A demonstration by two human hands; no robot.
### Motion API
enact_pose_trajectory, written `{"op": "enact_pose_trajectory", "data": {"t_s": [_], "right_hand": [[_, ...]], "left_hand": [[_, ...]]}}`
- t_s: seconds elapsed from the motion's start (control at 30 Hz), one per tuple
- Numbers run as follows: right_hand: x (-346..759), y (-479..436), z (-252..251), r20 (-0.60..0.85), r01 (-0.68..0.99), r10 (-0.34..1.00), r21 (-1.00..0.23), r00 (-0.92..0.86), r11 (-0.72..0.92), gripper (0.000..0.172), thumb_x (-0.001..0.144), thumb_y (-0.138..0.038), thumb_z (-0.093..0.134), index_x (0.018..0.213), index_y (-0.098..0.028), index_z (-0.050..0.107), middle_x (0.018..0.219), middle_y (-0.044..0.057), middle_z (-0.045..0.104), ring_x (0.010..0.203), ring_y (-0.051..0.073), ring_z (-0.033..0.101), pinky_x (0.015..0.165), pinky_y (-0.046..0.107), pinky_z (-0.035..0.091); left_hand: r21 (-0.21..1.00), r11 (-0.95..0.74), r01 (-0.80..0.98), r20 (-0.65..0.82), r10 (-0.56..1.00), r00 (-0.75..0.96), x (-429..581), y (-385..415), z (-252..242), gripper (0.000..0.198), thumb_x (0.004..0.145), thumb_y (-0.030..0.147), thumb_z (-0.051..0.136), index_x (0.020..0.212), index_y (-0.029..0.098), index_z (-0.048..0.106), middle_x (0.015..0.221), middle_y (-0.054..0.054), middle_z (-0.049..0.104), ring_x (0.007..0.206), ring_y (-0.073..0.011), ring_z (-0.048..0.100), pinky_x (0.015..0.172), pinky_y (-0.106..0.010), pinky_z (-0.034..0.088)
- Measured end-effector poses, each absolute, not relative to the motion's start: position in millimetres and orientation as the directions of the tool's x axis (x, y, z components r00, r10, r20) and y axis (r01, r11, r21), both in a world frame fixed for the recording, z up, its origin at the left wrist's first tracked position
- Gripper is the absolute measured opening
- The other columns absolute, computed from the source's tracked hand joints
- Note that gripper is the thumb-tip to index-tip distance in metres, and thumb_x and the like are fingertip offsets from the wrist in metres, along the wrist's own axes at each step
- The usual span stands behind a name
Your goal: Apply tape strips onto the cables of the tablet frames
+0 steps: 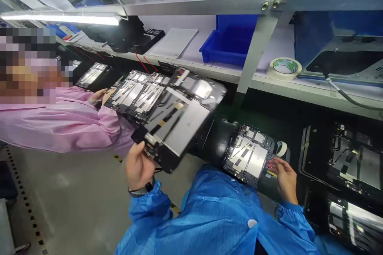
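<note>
Two hands work apart: our left hand (139, 166) pinches an opened tablet (176, 119) by one corner, so it could slip and crack; our right hand (283, 179) lies open beside another tablet (247, 153).

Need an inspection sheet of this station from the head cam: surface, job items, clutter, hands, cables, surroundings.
Surface: black work surface, tablets lying on it.
Job's things: opened tablet held up; second opened tablet lying flat.
Clutter: tape roll and blue plastic bin on shelf.
Grippers: left hand grips opened tablet; right hand open, at second opened tablet's edge.
Cables: grey cable at right; red wires on shelf.
Surroundings: co-worker in pink smock handling a row of tablets.
</note>
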State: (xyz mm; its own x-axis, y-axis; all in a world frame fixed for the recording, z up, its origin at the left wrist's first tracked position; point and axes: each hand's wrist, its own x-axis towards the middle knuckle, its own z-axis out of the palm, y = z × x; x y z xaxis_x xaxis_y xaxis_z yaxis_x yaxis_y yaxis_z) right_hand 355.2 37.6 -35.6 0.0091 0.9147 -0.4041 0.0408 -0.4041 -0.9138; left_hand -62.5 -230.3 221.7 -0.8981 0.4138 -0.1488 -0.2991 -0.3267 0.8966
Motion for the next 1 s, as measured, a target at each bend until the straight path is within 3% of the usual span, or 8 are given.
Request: {"op": "enact_pose_trajectory", "data": {"t_s": [0.1, 0.2, 0.33, 0.53, 0.7, 0.83, 1.0], "right_hand": [[355.4, 39.8, -41.8, -0.399, 0.037, 0.917, -0.916, -0.009, -0.398, 0.048, 0.071, -0.049, 0.084, 0.106, -0.016, 0.075, 0.092, 0.008, 0.078, 0.077, 0.021, 0.072, 0.070, 0.033, 0.058], [357.7, 39.5, -49.1, -0.399, 0.023, 0.917, -0.917, -0.015, -0.398, 0.050, 0.070, -0.050, 0.085, 0.106, -0.017, 0.075, 0.090, 0.007, 0.078, 0.076, 0.021, 0.072, 0.070, 0.033, 0.059], [363.1, 35.3, -56.7, -0.421, -0.002, 0.907, -0.907, 0.010, -0.421, 0.051, 0.067, -0.050, 0.086, 0.104, -0.016, 0.075, 0.087, 0.007, 0.078, 0.076, 0.021, 0.072, 0.068, 0.032, 0.059], [370.1, 30.9, -59.5, -0.465, 0.004, 0.884, -0.885, 0.053, -0.466, 0.055, 0.062, -0.051, 0.087, 0.102, -0.016, 0.076, 0.086, 0.008, 0.079, 0.075, 0.024, 0.074, 0.067, 0.035, 0.060], [371.7, 33.4, -59.0, -0.480, 0.034, 0.875, -0.875, 0.059, -0.483, 0.055, 0.061, -0.050, 0.086, 0.103, -0.017, 0.076, 0.086, 0.007, 0.079, 0.074, 0.026, 0.074, 0.069, 0.038, 0.061], [370.5, 35.6, -59.0, -0.489, 0.046, 0.870, -0.869, 0.068, -0.492, 0.053, 0.060, -0.046, 0.088, 0.104, -0.018, 0.077, 0.086, 0.007, 0.079, 0.074, 0.024, 0.073, 0.067, 0.035, 0.061], [365.7, 37.6, -54.0, -0.475, 0.037, 0.880, -0.879, 0.005, -0.475, 0.046, 0.063, -0.043, 0.087, 0.102, -0.020, 0.077, 0.089, 0.006, 0.079, 0.075, 0.023, 0.074, 0.064, 0.033, 0.063]], "left_hand": [[0.877, -0.428, -0.218, -0.041, 0.385, -0.922, -116.5, -227.4, 229.3, 0.019, 0.085, 0.024, 0.074, 0.104, 0.022, 0.075, 0.101, -0.003, 0.083, 0.104, -0.0223, 0.078, 0.094, -0.034, 0.066], [0.866, -0.480, -0.137, 0.068, 0.386, -0.920, -166.0, -217.9, 229.0, 0.023, 0.084, 0.018, 0.073, 0.107, 0.021, 0.071, 0.108, -0.003, 0.082, 0.106, -0.0180, 0.077, 0.088, -0.029, 0.065], [0.905, -0.405, -0.127, 0.061, 0.421, -0.905, -213.6, -214.2, 219.1, 0.024, 0.089, 0.017, 0.069, 0.112, 0.019, 0.066, 0.107, 0.000, 0.081, 0.100, -0.0151, 0.075, 0.084, -0.030, 0.063], [0.957, -0.281, -0.077, 0.058, 0.444, -0.894, -242.8, -215.6, 200.6, 0.013, 0.104, 0.022, 0.056, 0.111, 0.021, 0.066, 0.105, 0.003, 0.080, 0.113, -0.0138, 0.070, 0.103, -0.036, 0.058], [0.974, -0.216, -0.071, 0.021, 0.393, -0.919, -237.3, -211.1, 199.7, 0.029, 0.093, 0.034, 0.074, 0.116, 0.017, 0.068, 0.107, -0.008, 0.079, 0.103, -0.0208, 0.074, 0.094, -0.041, 0.063], [0.988, -0.141, 0.057, 0.100, 0.318, -0.943, -236.2, -218.4, 201.9, 0.049, 0.079, 0.038, 0.089, 0.117, 0.013, 0.070, 0.111, -0.010, 0.077, 0.089, -0.0158, 0.072, 0.079, -0.032, 0.064], [0.971, 0.031, 0.238, 0.232, 0.126, -0.965, -245.9, -229.5, 191.0, 0.062, 0.071, 0.037, 0.093, 0.122, 0.009, 0.072, 0.110, -0.011, 0.074, 0.085, -0.0137, 0.069, 0.068, -0.024, 0.059]]}}
